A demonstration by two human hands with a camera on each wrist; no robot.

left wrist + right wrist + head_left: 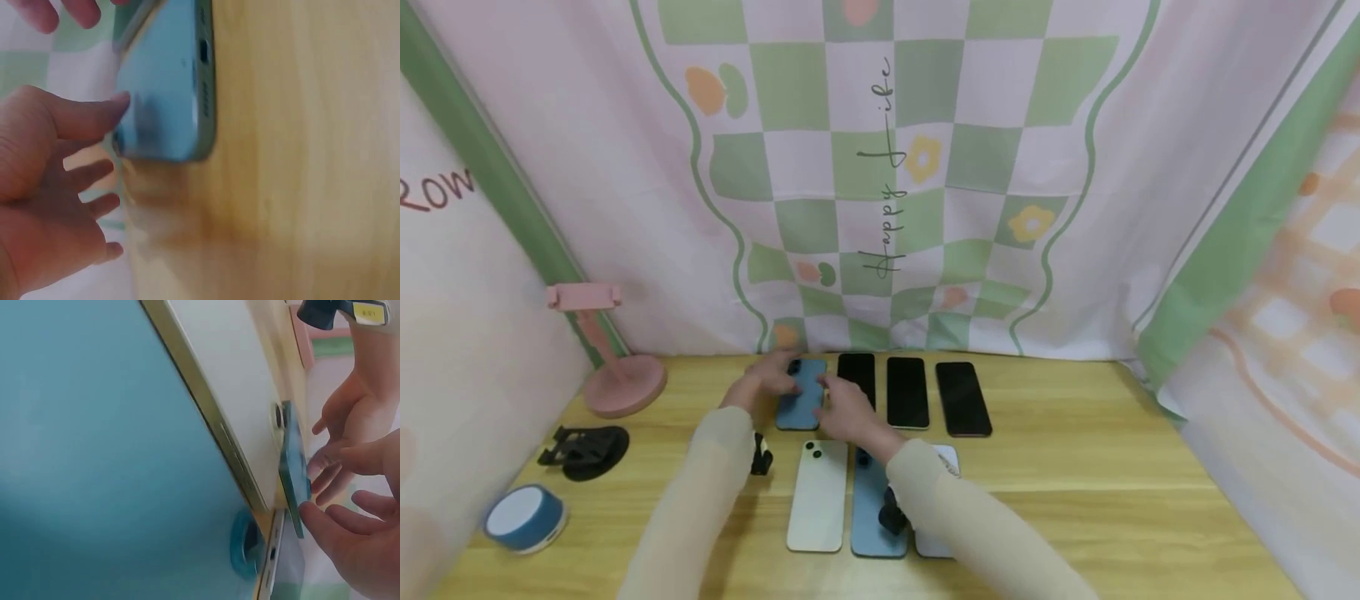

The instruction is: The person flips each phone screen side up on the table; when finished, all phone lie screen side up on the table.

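A blue smartphone (802, 400) lies back up at the left end of the far row, its camera bump at the wall side. My left hand (767, 375) reaches over its left far corner; in the left wrist view the thumb (94, 117) meets the phone's back (162, 81) while the other fingers spread past its far side. From the right, my right hand (848, 410) touches the same phone near its side edge. In the right wrist view, its fingertip (306, 511) is right at the edge of the thin blue phone (292, 462), the remaining fingers loosely extended.
Three phones with dark screens (907, 393) continue the far row. Nearer lie a pale phone (817, 496), a larger blue phone (868, 533) and a whitish phone (934, 543), partly under my right forearm. Leftward stand a pink stand (625, 385), a black holder (587, 454) and a blue-white round device (523, 517).
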